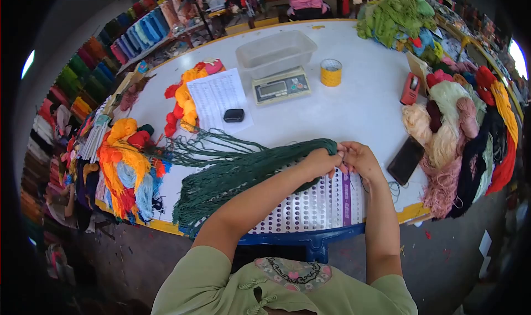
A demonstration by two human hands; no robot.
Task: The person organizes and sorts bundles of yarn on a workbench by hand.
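A thick hank of dark green yarn (238, 174) lies slanting across the near side of the table, its loose strands spreading to the left. My left hand (323, 161) is closed around the right end of the hank. Close against it, the fingers of my right hand (358, 159) are pinched at the same end; the exact strand between them is too small to see. Beneath the yarn is a white panel with rows of round holes (298, 211) and a purple printed strip (347, 199). A thin loop of thread (394, 190) lies to the right of my right hand.
Ahead stand a digital scale (281, 86) with a clear plastic tub (276, 54) and a yellow tape roll (331, 73). A printed sheet (213, 96) bears a small black object (234, 115). Coloured yarn (124, 154) lies left; a phone (406, 160) and more yarn (445, 121) lie right.
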